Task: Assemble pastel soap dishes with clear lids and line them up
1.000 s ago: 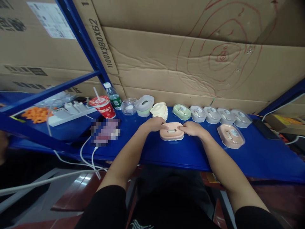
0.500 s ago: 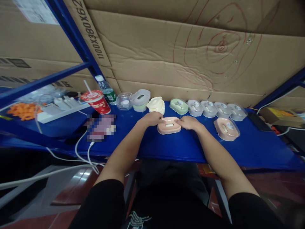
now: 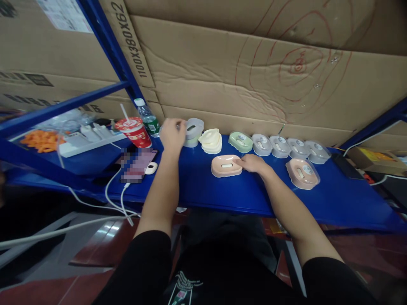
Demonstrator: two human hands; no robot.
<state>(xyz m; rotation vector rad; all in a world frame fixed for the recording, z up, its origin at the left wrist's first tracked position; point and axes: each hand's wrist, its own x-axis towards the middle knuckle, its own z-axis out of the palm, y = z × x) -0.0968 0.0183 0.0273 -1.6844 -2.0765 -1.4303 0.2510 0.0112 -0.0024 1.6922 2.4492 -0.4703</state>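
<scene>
In front of me on the blue table sits a lidless pink soap dish [image 3: 227, 166] with a pale oblong piece in its middle. My right hand [image 3: 253, 163] is closed on its right edge, thumb over the rim. My left hand [image 3: 173, 134] is at the back left, over the spot of the clear plastic lids, which it mostly covers. Its fingers bend downward and the fingertips are hidden, so I cannot see what they hold. Just right of it is a stack of grey and green dishes [image 3: 193, 129]. Beside that lie stacked cream-coloured pieces [image 3: 211, 142].
Along the back stand a lidded green soap dish [image 3: 241, 142] and several lidded grey ones [image 3: 280, 146]. A lidded pink dish [image 3: 302, 173] is at right. On the left are a red cup [image 3: 136, 133], a water bottle [image 3: 149, 119], a phone [image 3: 136, 165] and white cables [image 3: 123, 199].
My left hand has let go of the pink dish's left side and moved left and back to the clear lids. My right hand stays on the dish.
</scene>
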